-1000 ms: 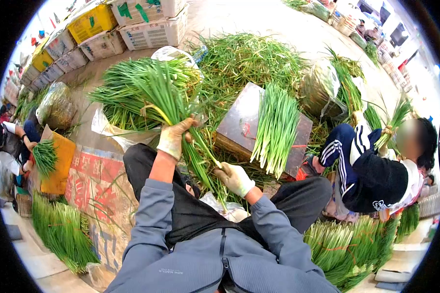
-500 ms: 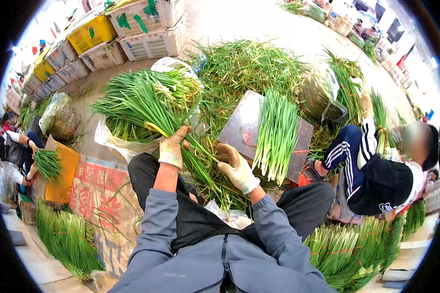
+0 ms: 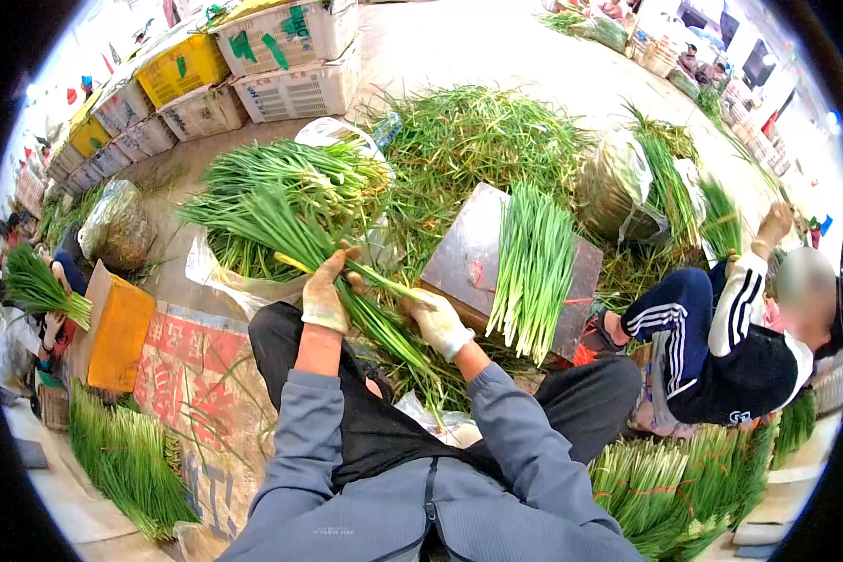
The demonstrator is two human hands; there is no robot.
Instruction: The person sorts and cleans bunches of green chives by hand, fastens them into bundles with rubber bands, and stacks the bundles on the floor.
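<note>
Green all over — the biggest lot is that messy heap [image 3: 487, 140] of loose leaves out front. Next size down is the pile of long stalks [image 3: 262, 173] lying on plastic [image 3: 217, 281], left of the heap, then the dark board [image 3: 454, 244] with a neat bundle [image 3: 534, 262] laid over it, pale ends facing back this way.

Smaller again is the bunch [image 3: 375, 320] held out between the two piles and the body. Left hand [image 3: 326, 298] wraps it around the middle, leafy ends slanting up and away. Looks light to me, floppy at the tips, firmer down low, maybe slick if damp. I'd hold it right there, snug but not squeezing, since leaves like that probably bruise.

Smallest is one thin stalk [image 3: 379, 278] — right hand [image 3: 437, 321] pinches its lower end. Good spot, I reckon; higher up it'd likely bend or tear.
</note>
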